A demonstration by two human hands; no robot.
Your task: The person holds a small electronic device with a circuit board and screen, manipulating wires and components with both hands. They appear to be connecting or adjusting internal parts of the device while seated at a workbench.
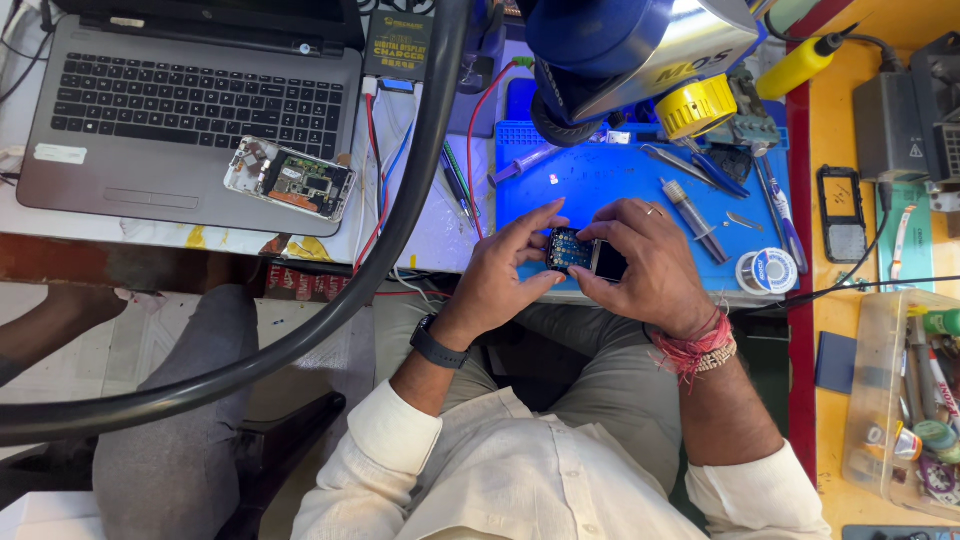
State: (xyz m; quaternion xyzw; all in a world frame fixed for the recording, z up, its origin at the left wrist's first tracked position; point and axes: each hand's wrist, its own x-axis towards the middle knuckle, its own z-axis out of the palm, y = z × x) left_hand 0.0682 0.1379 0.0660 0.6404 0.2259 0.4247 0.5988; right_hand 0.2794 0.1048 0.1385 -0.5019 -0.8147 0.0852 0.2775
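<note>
- In the head view, you had two hands on one small opened phone (585, 253): your left hand (505, 268) pinched its left end between thumb and fingers, and your right hand (645, 262) wrapped over its right end, fingers curled closed around it.
- The phone sat at the near edge of the one blue work mat (600, 180), just above your lap, held touching or barely above the mat; I could not tell which.
- Its left half showed a dark circuit board with small bluish-lit parts; its right half looked black and glossy. Your right fingers hid most of its far end.
- You wore one black wristband (437, 345) on the left wrist and a bundle of red threads (695, 350) on the right.
- On the mat lay one solder spool (768, 271), one grey screwdriver (694, 220), one pair of tweezers (672, 160) and one syringe (525, 163).
- One grey laptop (190, 110) stood to the left with a second stripped phone (290, 180) resting on its palm rest.
- One black phone frame (842, 213) lay on the yellow bench (830, 130) to the right, well apart from your hands.
- One thick black hose (380, 250) crossed the view and hid part of the bench; the microscope head (640, 50) above was cut off at the top edge.
- The clear tray (880, 400) at the right edge was cropped, its contents hard to make out.
</note>
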